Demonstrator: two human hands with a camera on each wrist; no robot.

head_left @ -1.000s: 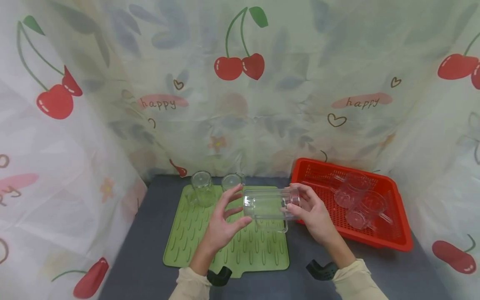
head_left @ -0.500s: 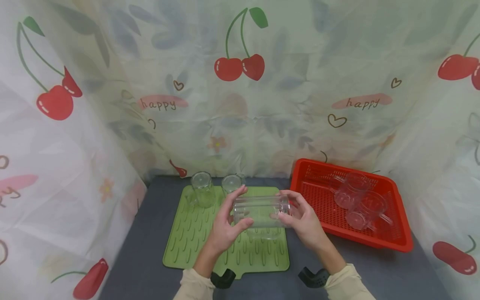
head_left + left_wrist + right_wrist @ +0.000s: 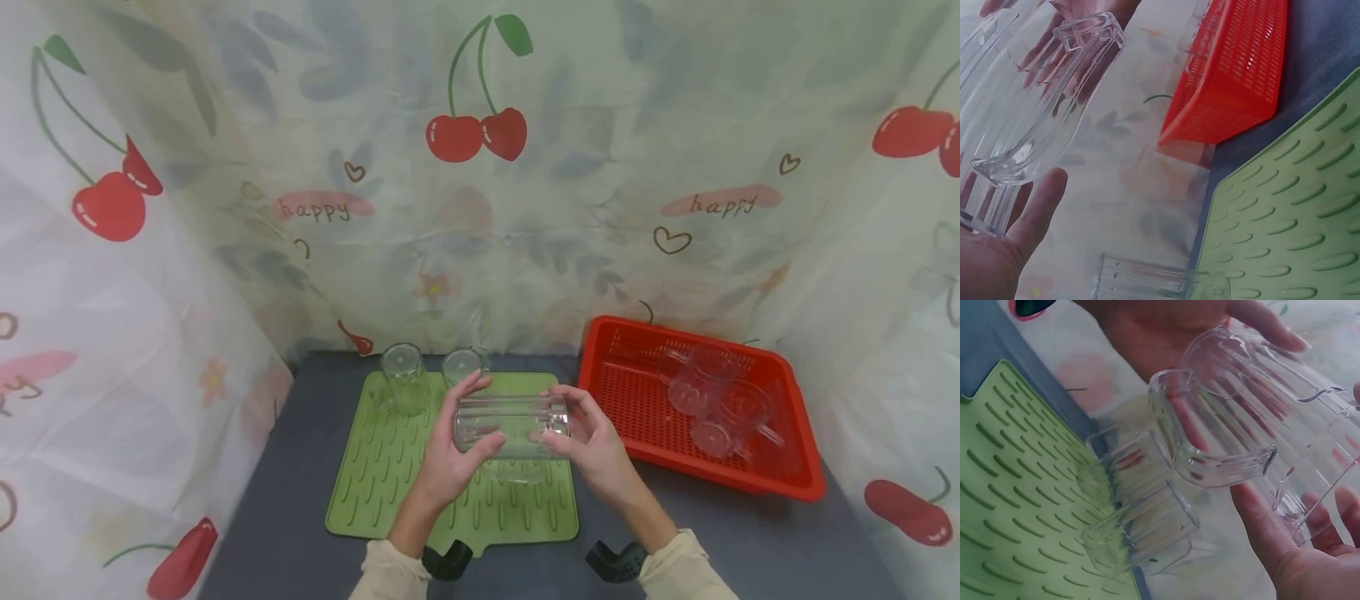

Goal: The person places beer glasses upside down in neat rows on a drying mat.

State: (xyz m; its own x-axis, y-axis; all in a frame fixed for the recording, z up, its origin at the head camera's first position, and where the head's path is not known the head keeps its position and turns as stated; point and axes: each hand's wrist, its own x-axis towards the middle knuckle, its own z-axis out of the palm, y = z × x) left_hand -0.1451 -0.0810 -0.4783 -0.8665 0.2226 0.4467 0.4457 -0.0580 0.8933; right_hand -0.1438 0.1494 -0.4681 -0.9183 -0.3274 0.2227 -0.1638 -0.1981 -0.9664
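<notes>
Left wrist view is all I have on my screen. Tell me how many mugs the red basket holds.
Observer: Two. The head view shows a front mug and a back mug in the red basket.

Operator: Now tell me whether the lone mug I see by the green mat has company.

Observer: It does. In the right wrist view, two mugs stand side by side on the mat.

Operator: Last, report what lies behind the held mug from overhead.

Observer: The green mat, not the basket; the head view shows it sideways between the left hand and the right hand.
</notes>
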